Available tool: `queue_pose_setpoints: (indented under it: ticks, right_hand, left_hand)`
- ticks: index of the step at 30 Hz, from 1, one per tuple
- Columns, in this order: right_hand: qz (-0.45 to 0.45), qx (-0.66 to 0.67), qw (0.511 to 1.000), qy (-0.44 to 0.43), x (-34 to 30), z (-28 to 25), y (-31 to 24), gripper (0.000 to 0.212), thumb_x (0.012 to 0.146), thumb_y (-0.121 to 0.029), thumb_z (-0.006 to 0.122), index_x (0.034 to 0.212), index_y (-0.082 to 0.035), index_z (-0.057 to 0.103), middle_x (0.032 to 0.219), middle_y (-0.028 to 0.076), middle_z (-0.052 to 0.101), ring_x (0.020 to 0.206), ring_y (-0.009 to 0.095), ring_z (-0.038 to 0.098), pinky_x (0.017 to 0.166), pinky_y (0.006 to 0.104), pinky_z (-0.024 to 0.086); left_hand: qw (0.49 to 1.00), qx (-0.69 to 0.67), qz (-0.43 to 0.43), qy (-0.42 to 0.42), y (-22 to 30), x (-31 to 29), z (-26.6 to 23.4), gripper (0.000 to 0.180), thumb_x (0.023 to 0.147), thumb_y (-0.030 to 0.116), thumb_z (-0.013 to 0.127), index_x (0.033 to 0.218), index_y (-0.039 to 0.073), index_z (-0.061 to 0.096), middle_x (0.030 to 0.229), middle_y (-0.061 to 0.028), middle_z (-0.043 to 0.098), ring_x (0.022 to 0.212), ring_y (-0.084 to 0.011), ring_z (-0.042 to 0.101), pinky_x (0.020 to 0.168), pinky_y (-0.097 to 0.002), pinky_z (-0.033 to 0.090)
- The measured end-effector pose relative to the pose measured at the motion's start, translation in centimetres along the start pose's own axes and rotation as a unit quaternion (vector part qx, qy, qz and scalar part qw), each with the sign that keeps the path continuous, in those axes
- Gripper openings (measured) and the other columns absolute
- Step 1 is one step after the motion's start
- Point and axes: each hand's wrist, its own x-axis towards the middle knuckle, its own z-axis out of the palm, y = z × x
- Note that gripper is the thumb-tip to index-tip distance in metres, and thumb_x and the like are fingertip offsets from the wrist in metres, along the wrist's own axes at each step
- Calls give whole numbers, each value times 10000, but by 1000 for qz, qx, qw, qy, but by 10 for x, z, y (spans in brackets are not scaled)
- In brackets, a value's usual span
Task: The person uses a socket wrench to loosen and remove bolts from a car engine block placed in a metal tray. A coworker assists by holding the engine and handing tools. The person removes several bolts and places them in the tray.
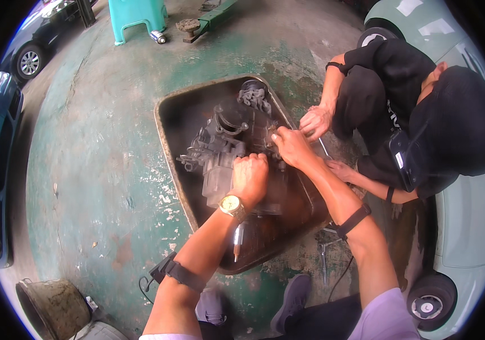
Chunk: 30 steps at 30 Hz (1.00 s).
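A grimy grey metal machine casing, like an engine or gearbox part, lies in a large brown metal tray on the floor. My left hand, wearing a gold watch, is curled closed against the casing's near side; whatever is inside its fingers is hidden. My right hand is closed at the casing's right side, fingertips on small parts I cannot make out. Beside it, a co-worker's hand is closed near a slim metal rod. Their other hand sits lower, near the tray's edge.
The co-worker squats at the right by a pale green car. A slim brown-tipped tool lies in the tray's near end. A bucket stands lower left, a turquoise stool at the back. A wrench-like tool lies near my feet.
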Motion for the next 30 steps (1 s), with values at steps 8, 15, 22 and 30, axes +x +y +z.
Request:
queue_pose_setpoints:
  ticks: [8, 15, 22, 30]
  right_hand:
    - [-44, 7, 995, 88, 21, 18, 16, 212, 864, -79, 679, 1058, -3, 641, 898, 210, 704, 858, 383, 685, 766, 441, 529]
    - [-67, 38, 996, 45, 31, 12, 17, 170, 896, -135, 648, 993, 5, 647, 959, 258, 673, 932, 449, 636, 805, 491, 506]
    - [19, -52, 998, -22, 39, 2, 4, 399, 953, -368, 570, 951, 17, 675, 953, 272, 673, 932, 471, 632, 825, 513, 497]
    - [42, -16, 999, -11, 39, -8, 7, 391, 959, -352, 562, 984, 28, 649, 957, 289, 670, 966, 478, 621, 845, 522, 485]
  left_hand:
    - [999, -12, -12, -37, 1, 3, -3, 236, 742, 49, 680, 967, 64, 614, 912, -121, 675, 881, -260, 688, 798, -394, 492]
    - [996, -46, -26, -79, 0, 6, -2, 242, 742, 45, 675, 976, 61, 613, 915, -121, 676, 893, -263, 690, 811, -399, 495]
    - [998, -32, -22, -58, 1, 5, 1, 177, 782, 52, 645, 957, 66, 621, 911, -119, 679, 885, -266, 691, 814, -403, 496]
    - [999, -29, -9, -10, 0, 1, -2, 224, 745, 48, 686, 958, 62, 619, 909, -122, 676, 890, -267, 691, 819, -404, 495]
